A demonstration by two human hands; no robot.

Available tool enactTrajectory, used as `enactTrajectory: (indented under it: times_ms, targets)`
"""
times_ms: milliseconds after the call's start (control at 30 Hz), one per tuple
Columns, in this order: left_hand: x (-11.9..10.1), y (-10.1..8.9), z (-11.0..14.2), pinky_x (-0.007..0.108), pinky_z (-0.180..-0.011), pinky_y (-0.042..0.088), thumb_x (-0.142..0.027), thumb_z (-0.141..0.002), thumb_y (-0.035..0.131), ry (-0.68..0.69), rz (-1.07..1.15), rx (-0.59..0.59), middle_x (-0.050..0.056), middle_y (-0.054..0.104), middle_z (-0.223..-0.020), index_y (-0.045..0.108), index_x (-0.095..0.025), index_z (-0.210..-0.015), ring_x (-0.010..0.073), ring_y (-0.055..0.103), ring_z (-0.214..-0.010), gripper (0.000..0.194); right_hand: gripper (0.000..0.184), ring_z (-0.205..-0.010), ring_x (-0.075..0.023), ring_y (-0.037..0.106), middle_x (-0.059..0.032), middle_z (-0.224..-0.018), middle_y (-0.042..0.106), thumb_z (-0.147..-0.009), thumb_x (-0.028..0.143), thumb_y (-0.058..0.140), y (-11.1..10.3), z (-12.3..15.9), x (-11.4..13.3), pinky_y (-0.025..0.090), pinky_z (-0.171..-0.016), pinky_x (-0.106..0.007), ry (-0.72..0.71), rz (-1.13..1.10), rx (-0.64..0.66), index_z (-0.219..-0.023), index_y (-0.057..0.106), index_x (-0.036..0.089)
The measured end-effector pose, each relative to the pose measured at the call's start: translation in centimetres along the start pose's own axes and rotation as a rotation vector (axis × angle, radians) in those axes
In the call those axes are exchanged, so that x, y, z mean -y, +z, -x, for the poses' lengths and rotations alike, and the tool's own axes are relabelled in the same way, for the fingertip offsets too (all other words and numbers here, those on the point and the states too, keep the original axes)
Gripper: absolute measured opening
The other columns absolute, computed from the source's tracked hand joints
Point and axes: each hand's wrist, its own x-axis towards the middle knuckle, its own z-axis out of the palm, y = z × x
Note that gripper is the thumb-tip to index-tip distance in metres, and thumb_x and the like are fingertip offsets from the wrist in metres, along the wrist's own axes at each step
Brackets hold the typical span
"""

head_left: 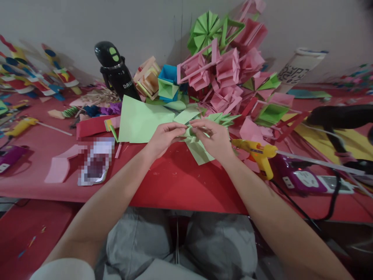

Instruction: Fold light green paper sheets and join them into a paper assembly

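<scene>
My left hand and my right hand meet over the red table, both pinching a folded light green paper piece. Its lower flap hangs down below my right hand. Fingertips of both hands press together on its folds near the middle. A flat light green sheet lies just behind my left hand. Green pleated points stick out behind my right hand.
A yellow glue gun lies right of my right hand, beside a purple power strip with black cables. A pile of pink and green paper shapes rises behind. A black bottle stands back left. A pixelated phone lies left.
</scene>
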Motion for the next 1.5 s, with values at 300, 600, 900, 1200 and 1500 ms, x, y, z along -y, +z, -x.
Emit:
enactTrajectory:
  times_ms: [300,600,900,1200,1500]
  targets:
    - [-1.0,-1.2,0.4,0.032,-0.081,0.053,-0.04,-0.084,0.073,0.174,-0.551,0.088,0.005,0.075,-0.084,0.077,-0.018,-0.084,0.0174,0.066,-0.08,0.023,0.009,-0.077,-0.0176,0.063,-0.0033,-0.081,0.071,-0.088,0.028,0.069,-0.4,-0.2,0.2,0.051,-0.069,-0.032,-0.026,0.099,0.092,-0.083,0.075,0.022]
    - [-1.4,-1.2,0.6,0.03,-0.075,0.049,-0.043,-0.092,0.061,0.302,-0.779,0.101,0.005,0.072,-0.079,0.071,-0.018,-0.082,0.0173,0.064,-0.077,0.029,0.014,-0.068,-0.0144,0.059,-0.0021,-0.077,0.07,-0.088,0.033,0.067,-0.1,-0.1,0.4,0.049,-0.064,-0.03,0.063,0.013,0.144,-0.082,0.07,0.02]
    - [-2.3,-2.6,0.7,0.03,-0.073,0.049,-0.044,-0.086,0.068,0.194,-0.702,0.269,0.004,0.071,-0.081,0.074,-0.019,-0.087,0.0168,0.062,-0.074,0.026,0.025,-0.068,-0.0148,0.058,-0.002,-0.073,0.068,-0.085,0.044,0.071,-0.2,-0.2,0.4,0.048,-0.064,-0.03,0.103,-0.061,0.162,-0.081,0.069,0.019]
    - [-2.0,-2.2,0.7,0.03,-0.072,0.048,-0.044,-0.09,0.063,0.248,-0.778,0.159,0.005,0.073,-0.081,0.073,-0.019,-0.084,0.018,0.064,-0.076,0.028,0.026,-0.067,-0.0148,0.058,-0.0021,-0.074,0.068,-0.086,0.046,0.07,0.0,-0.2,0.1,0.048,-0.063,-0.031,0.106,-0.053,0.1,-0.081,0.068,0.02]
    - [-1.6,-2.2,0.7,0.03,-0.068,0.047,-0.041,-0.091,0.062,0.267,-0.793,0.114,0.004,0.071,-0.076,0.071,-0.018,-0.08,0.0167,0.063,-0.071,0.026,0.021,-0.067,-0.0151,0.059,-0.0021,-0.073,0.068,-0.084,0.04,0.071,0.0,-0.2,0.1,0.049,-0.063,-0.031,0.088,-0.06,0.073,-0.08,0.069,0.02]
